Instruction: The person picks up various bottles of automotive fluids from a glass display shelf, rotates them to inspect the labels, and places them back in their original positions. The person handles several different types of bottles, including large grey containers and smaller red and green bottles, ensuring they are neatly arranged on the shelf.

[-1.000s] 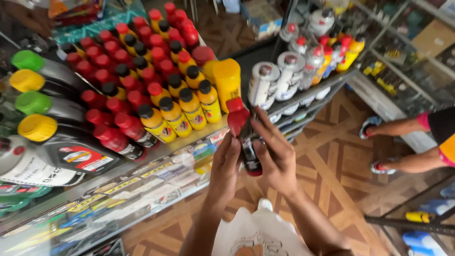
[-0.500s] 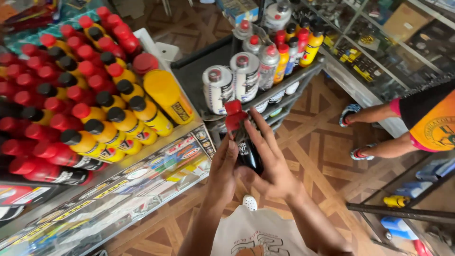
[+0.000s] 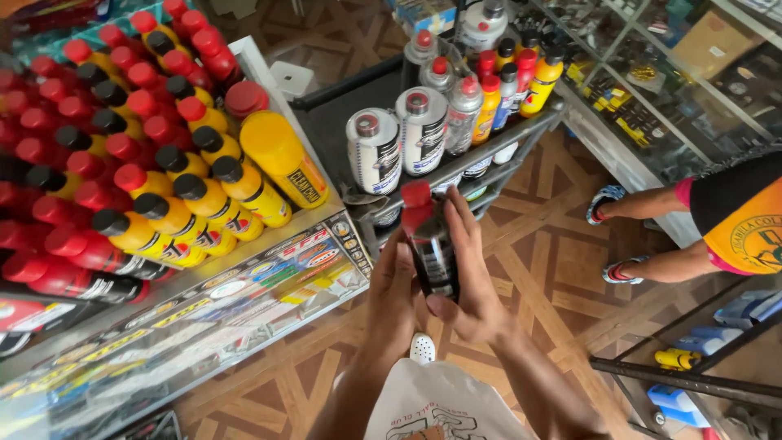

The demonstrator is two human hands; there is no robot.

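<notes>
While the glass counter (image 3: 244, 301) fills the left side, packed on top with yellow bottles (image 3: 195, 208) in black and red caps and red bottles (image 3: 73, 269) lying further left, a dark metal rack (image 3: 489, 151) stands just right of it, holding white cans (image 3: 373, 151) and mixed small bottles (image 3: 505, 81). Glass showcase (image 3: 652, 98) at far right; another person's legs in sandals (image 3: 643, 236) on the patterned wood floor (image 3: 554, 269) before it. Centre frame, a dark bottle with red cap (image 3: 429, 244) is upright, tilted slightly, clamped between both hands in front of the rack's lower edge. Right hand (image 3: 468, 277) wraps its right side, fingers stretched up along the body, thumb under the base. Left hand (image 3: 393, 297) presses the left side, fingers mostly hidden behind the bottle. Cap pokes above the fingertips.
</notes>
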